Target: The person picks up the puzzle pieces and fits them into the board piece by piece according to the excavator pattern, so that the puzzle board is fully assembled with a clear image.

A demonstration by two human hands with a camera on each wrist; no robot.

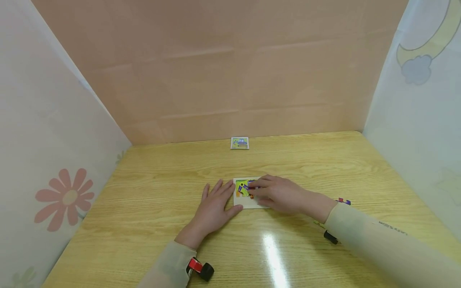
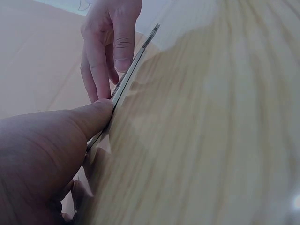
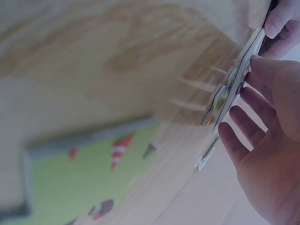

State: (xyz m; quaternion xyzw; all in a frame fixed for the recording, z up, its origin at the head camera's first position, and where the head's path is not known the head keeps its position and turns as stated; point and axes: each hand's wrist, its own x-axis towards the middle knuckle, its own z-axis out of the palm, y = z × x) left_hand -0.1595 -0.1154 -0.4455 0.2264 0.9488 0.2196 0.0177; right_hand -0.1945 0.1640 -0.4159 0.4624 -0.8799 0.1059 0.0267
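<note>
A small white-bordered jigsaw puzzle board [image 1: 240, 203] lies flat on the wooden table, with bright green, yellow and purple pieces [image 1: 242, 187] in its left part. My left hand [image 1: 215, 210] rests at the board's left edge, fingers extended and thumb on its lower left corner. Over the right half lies my right hand [image 1: 279, 194], its fingertips touching the pieces and hiding much of the picture. In the right wrist view the fingers [image 3: 241, 133] are spread and slightly bent against the board. No piece shows clearly gripped.
A picture card [image 1: 239, 143] with a blue digger lies near the table's back edge. Loose pieces sit by the right forearm, one red and purple [image 1: 343, 201]; a blurred green piece [image 3: 70, 183] shows a striped cone. A peach-coloured backdrop [image 1: 230, 80] stands behind the table.
</note>
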